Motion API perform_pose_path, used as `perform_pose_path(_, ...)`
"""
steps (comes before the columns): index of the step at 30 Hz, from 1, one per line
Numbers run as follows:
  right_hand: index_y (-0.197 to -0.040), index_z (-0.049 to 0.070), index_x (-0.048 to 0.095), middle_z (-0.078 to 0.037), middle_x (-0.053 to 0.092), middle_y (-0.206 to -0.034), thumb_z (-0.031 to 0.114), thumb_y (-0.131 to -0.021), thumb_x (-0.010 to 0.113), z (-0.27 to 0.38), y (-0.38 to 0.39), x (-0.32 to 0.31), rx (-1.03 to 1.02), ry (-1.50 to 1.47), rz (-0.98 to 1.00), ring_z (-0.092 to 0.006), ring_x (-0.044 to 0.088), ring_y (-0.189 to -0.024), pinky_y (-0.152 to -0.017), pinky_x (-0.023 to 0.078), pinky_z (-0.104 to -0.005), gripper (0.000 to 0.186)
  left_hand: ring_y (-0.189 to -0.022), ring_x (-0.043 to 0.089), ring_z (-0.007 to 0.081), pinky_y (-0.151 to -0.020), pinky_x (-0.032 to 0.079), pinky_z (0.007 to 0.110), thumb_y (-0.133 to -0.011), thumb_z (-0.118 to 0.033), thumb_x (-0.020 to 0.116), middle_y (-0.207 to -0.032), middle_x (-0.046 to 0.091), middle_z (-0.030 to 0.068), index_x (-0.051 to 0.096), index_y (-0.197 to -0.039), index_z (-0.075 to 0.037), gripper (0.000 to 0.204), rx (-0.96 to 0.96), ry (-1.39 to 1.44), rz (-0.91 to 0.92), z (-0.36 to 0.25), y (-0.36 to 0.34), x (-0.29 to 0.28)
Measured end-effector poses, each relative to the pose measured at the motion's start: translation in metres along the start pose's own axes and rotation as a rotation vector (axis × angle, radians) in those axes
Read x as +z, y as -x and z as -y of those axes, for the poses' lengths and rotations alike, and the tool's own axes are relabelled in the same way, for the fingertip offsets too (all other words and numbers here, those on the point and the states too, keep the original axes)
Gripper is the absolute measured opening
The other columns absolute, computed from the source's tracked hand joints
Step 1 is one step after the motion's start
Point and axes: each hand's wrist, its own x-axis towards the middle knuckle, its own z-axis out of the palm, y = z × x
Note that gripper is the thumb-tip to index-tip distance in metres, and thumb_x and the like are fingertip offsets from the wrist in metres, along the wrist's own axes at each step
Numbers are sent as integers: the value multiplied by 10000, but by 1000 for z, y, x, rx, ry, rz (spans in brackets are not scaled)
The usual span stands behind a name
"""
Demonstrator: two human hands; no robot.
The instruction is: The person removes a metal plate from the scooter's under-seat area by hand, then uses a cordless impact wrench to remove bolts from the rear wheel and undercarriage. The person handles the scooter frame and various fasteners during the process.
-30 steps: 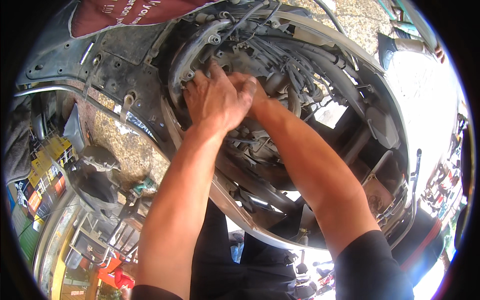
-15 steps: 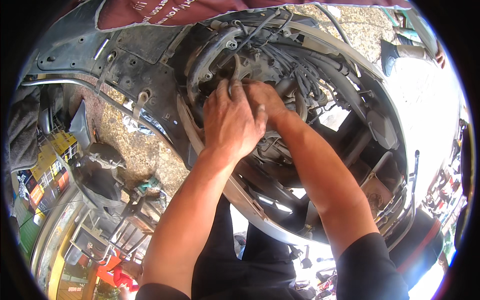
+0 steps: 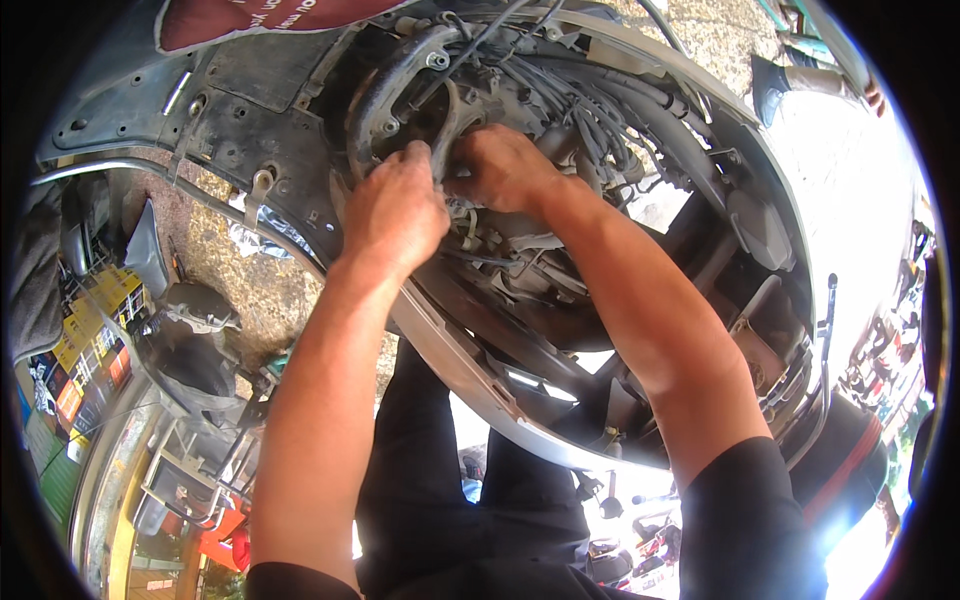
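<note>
Both my hands are inside the open body of a scooter or motorcycle, among its exposed engine parts (image 3: 530, 265). My left hand (image 3: 398, 215) is closed, its fingertips against the lower end of a curved grey piece (image 3: 447, 125) like a hose or bent bracket. On the other side of that piece, my right hand (image 3: 505, 168) is closed too, its curled fingers pointing toward the left hand. What lies between the fingers of either hand is hidden. A dark curved metal frame tube (image 3: 362, 125) with a bolt arches just beyond my left hand.
Black cables and hoses (image 3: 590, 115) run along the right inside the pale body rim (image 3: 470, 390). A dark footboard panel (image 3: 250, 120) extends left, under a dark red cloth (image 3: 240, 22). Colourful boxes (image 3: 95, 330) stand at far left. Someone's shoe (image 3: 768, 90) shows at upper right.
My hands have come apart; the left has moved left and down, off the right one it overlapped. More of the curved grey piece shows between them. The view has shifted slightly.
</note>
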Motion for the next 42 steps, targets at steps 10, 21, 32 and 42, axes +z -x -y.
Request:
perform_pose_path(10, -913, 66, 714, -162, 696, -958, 294, -732, 777, -4, -6, -6, -29, -16, 3, -372, 638, -962, -855, 501, -451, 298, -936, 600, 456, -786, 464, 518, -845, -114, 639, -910, 653, 249, 568, -894, 14, 155, -32, -6, -134, -6, -10, 9)
perform_pose_path(21, -926, 62, 692, -151, 665, -983, 190, -766, 685, 0, 32, 18, -38, -228, -417, -375, 629, -932, -822, 507, -453, 205, -911, 602, 467, -793, 468, 529, -885, -195, 610, -889, 654, 255, 575, -908, 3, 203, 20, -52, -63, -18, -3, -5)
perform_pose_path(32, -1201, 76, 605, -224, 611, -1174, 143, -823, 591, -20, 50, 3, 489, -176, -653, -411, 590, -1070, -924, 487, -459, 384, -1002, 632, 443, -881, 496, 486, -878, -299, 634, -975, 673, 281, 567, -1060, 67, 414, -67, -171, -31, -35, -27, -12)
perform_pose_path(42, -1372, 60, 454, -250, 578, -1239, 164, -821, 611, -21, 31, 12, 469, -56, -616, -414, 550, -1156, -967, 461, -447, 582, -1014, 624, 446, -889, 475, 489, -920, -376, 577, -1019, 665, 284, 647, -1050, 37, 438, -144, 271, -110, -23, -63, 15)
